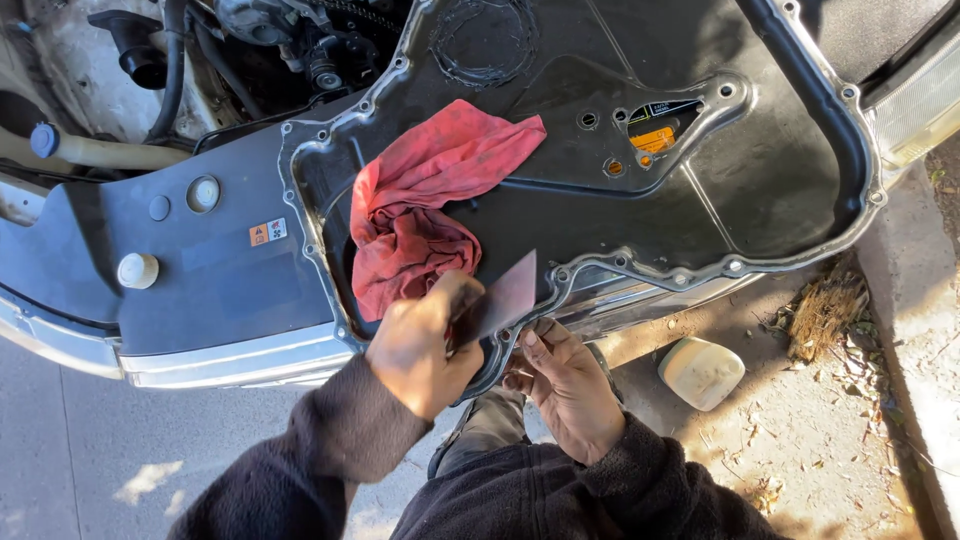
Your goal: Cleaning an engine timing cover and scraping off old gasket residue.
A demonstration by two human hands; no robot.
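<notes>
A large black metal cover (760, 160) with a bolt-hole flange lies across the front of a car. A crumpled red rag (415, 215) rests inside it at the left. My left hand (425, 345) is closed on a small flat reddish-brown sheet (505, 295) and presses it against the cover's near flange. My right hand (565, 385) grips the near edge of the cover from below, fingers curled under the rim. Both arms wear dark fleece sleeves.
The car's grey radiator panel (200, 270) with white caps lies left of the cover, and the engine bay (270, 40) is behind it. A cream plastic lid-like object (700, 372) lies on the concrete ground among dry leaves. A headlight (915, 95) is at the right.
</notes>
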